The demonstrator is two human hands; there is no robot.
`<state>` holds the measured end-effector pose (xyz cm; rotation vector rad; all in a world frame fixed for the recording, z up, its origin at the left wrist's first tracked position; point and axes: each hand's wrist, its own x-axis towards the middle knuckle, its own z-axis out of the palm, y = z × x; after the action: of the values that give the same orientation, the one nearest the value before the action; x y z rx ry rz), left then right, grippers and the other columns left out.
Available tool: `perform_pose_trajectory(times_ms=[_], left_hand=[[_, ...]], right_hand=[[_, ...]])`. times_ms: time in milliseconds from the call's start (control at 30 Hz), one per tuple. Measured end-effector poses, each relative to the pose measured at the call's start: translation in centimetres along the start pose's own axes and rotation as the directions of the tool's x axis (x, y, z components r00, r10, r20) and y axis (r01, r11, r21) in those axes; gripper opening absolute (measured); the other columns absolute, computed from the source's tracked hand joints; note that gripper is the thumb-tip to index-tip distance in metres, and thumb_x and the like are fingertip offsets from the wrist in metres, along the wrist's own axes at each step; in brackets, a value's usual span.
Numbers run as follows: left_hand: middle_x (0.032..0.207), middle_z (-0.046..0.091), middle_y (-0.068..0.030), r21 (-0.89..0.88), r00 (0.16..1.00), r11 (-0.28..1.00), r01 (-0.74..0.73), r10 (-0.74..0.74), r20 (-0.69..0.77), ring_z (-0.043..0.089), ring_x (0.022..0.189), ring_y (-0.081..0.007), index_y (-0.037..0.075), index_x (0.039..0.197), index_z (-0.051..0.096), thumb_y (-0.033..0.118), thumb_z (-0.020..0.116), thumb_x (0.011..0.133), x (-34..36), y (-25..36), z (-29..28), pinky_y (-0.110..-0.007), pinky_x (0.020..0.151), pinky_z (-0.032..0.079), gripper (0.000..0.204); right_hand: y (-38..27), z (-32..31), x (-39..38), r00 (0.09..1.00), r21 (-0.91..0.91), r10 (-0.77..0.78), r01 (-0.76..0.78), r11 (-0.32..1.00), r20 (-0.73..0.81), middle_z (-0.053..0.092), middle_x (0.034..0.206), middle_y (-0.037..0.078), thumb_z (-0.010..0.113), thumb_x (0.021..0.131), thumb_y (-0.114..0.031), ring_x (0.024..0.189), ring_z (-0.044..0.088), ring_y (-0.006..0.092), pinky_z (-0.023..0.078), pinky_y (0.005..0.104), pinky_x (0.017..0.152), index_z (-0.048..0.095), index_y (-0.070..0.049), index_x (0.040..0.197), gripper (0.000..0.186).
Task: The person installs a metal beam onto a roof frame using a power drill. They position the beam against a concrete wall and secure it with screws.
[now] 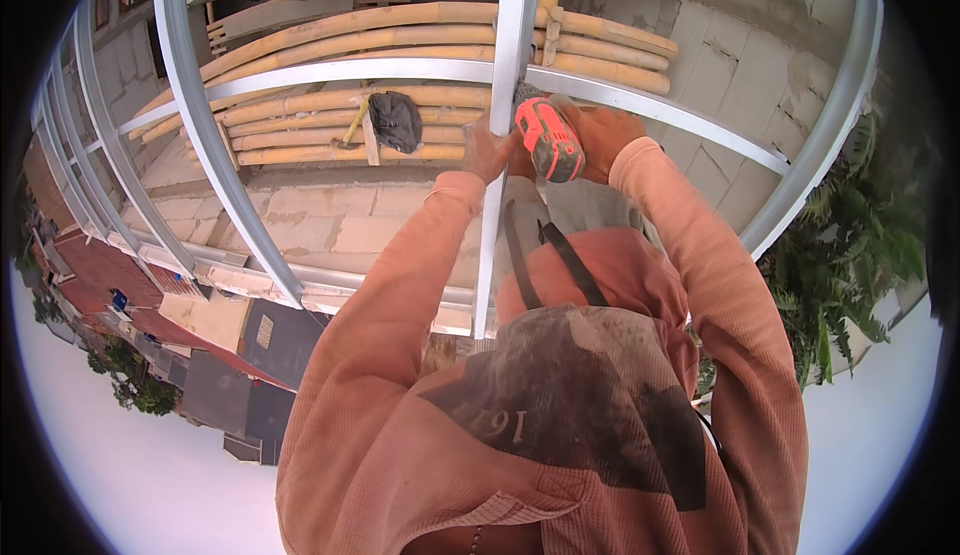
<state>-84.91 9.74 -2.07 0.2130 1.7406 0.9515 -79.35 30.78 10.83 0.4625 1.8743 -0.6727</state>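
Note:
In my right hand (605,140) is a red and black cordless drill (550,140), its nose against the crossing of two silvery metal profiles. The long steel profile (513,40) runs toward me, and a thinner cross batten (400,71) meets it there. My left hand (487,150) is closed round the long profile just below the crossing, beside the drill. The drill's tip and any screw are hidden, and my right fingers are partly covered by the drill body.
More metal profiles (205,125) stand in a row at left, another (835,125) at right. Below lie bamboo poles (330,45) with a yellow-handled hammer (354,125) and a black bag (395,121). Rooftops (215,380) show far down at left, green plants (850,225) at right.

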Motion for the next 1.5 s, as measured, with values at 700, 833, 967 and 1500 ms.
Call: perform_pose_trajectory(times_ms=[700, 833, 967, 1500], left_hand=[[0.132, 0.059, -0.0261, 0.113, 0.999, 0.993, -0.025, 0.029, -0.036, 0.056, 0.126, -0.0403, -0.004, 0.139, 0.048, 0.042, 0.078, 0.079, -1.1, 0.0, 1.2, -0.045, 0.106, 0.044, 0.081], [0.14, 0.052, -0.028, 0.133, 0.99, 0.988, -0.074, 0.089, -0.107, 0.051, 0.131, -0.0406, -0.005, 0.145, 0.041, 0.044, 0.077, 0.082, -1.7, -2.3, 2.0, -0.045, 0.11, 0.04, 0.087], [0.147, 0.043, -0.0304, 0.328, 0.952, 0.943, -0.064, 0.156, -0.264, 0.046, 0.134, -0.0454, -0.008, 0.15, 0.028, 0.048, 0.077, 0.083, -3.7, -0.7, 3.6, -0.047, 0.112, 0.037, 0.1], [0.11, 0.066, -0.0339, 0.279, 0.97, 0.958, 0.061, 0.01, -0.244, 0.062, 0.107, -0.0535, -0.001, 0.142, 0.04, 0.039, 0.07, 0.086, -6.5, -6.8, 3.8, -0.057, 0.093, 0.048, 0.075]], right_hand=[[6.5, 1.1, -8.9, 0.913, -0.487, -0.35, 0.214, 0.847, -0.208, 0.068, 0.118, 0.004, 0.064, 0.089, -0.023, 0.101, 0.068, 0.0248, 0.051, 0.0406, 0.09, 0.047, -0.016, 0.145, 0.059], [8.2, 3.5, -12.0, 0.913, -0.106, -0.097, 0.059, 0.993, -0.395, 0.067, 0.124, 0.006, 0.064, 0.089, -0.028, 0.107, 0.067, 0.0294, 0.052, 0.0431, 0.091, 0.048, -0.017, 0.145, 0.059], [8.9, 8.0, -12.5, 0.897, 0.238, 0.115, -0.012, 0.971, -0.427, 0.062, 0.138, 0.009, 0.061, 0.092, -0.032, 0.121, 0.062, 0.0324, 0.05, 0.0406, 0.1, 0.048, -0.018, 0.145, 0.057], [3.7, 11.3, -13.7, 0.863, 0.448, 0.124, 0.128, 0.885, -0.49, 0.058, 0.143, 0.013, 0.058, 0.093, -0.042, 0.126, 0.058, 0.0361, 0.047, 0.0433, 0.104, 0.052, -0.019, 0.143, 0.056]])
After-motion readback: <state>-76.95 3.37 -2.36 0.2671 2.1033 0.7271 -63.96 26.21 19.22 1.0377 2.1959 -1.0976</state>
